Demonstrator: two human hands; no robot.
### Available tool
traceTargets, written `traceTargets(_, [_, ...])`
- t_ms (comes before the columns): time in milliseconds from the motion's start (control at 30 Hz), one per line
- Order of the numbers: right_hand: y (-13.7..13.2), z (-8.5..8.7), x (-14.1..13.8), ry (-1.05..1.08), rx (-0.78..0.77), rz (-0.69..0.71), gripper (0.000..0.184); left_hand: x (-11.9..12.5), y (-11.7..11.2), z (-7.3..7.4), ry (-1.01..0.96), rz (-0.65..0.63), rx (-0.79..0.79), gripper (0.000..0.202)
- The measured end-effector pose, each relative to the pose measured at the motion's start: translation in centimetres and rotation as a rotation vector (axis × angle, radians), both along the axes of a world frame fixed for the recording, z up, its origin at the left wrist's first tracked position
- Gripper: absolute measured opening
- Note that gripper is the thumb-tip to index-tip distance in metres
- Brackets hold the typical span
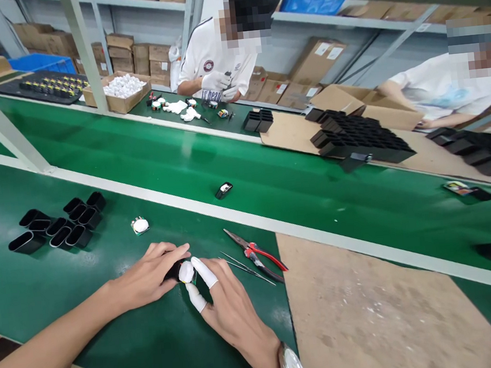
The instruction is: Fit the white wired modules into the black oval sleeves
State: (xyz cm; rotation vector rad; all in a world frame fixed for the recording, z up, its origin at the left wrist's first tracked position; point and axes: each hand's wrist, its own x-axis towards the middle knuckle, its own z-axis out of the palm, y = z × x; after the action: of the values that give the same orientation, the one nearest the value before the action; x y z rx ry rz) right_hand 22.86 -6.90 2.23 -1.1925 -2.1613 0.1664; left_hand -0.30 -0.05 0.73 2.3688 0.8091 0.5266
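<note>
My left hand (148,279) and my right hand (224,301) meet on the green mat (42,284) at the near edge. Between their fingertips they pinch a small part (186,272) with a white rounded piece and a dark body, mostly hidden by the fingers. White finger cots cover my right thumb and forefinger. A similar small white part (140,225) lies on the mat just beyond my left hand. Red-handled pliers (257,255) and thin tweezers (245,268) lie right of my right hand.
Several black oval housings (58,225) stand in a cluster at the left. A cardboard sheet (370,311) covers the mat at right. On the conveyor belt (271,176) lies one black part (224,190). Two people work across the belt beside black housings (354,136) and boxes.
</note>
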Motion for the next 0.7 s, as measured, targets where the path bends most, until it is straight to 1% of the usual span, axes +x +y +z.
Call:
traceTargets(67, [0.00, 0.10, 0.04, 0.017, -0.004, 0.004, 0.062, 0.02, 0.02, -0.08, 0.006, 0.001, 0.020, 0.088])
traceTargets(167, [-0.05, 0.17, 0.13, 0.058, -0.004, 0.011, 0.065, 0.03, 0.07, -0.09, 0.017, -0.018, 0.003, 0.091])
traceTargets(267, [-0.16, 0.00, 0.22, 0.045, -0.010, 0.010, 0.065, 0.06, 0.07, -0.11, 0.021, -0.026, -0.014, 0.089])
traceTargets(367, [-0.28, -0.17, 0.21, -0.010, -0.023, 0.012, 0.057, 0.14, -0.04, -0.28, -0.002, -0.013, -0.019, 0.085])
traceTargets(500, [-0.35, 0.07, 0.01, -0.055, -0.011, 0.007, 0.045, 0.21, -0.21, -0.63, -0.019, 0.004, -0.025, 0.082])
traceTargets(600, [-0.36, 0.25, 0.06, -0.065, -0.022, 0.009, 0.042, 0.18, -0.22, -0.69, -0.026, 0.002, -0.025, 0.080])
traceTargets(700, [-0.32, 0.05, 0.38, -0.019, -0.038, 0.033, 0.042, 0.18, -0.18, -0.46, -0.049, -0.022, -0.096, 0.082])
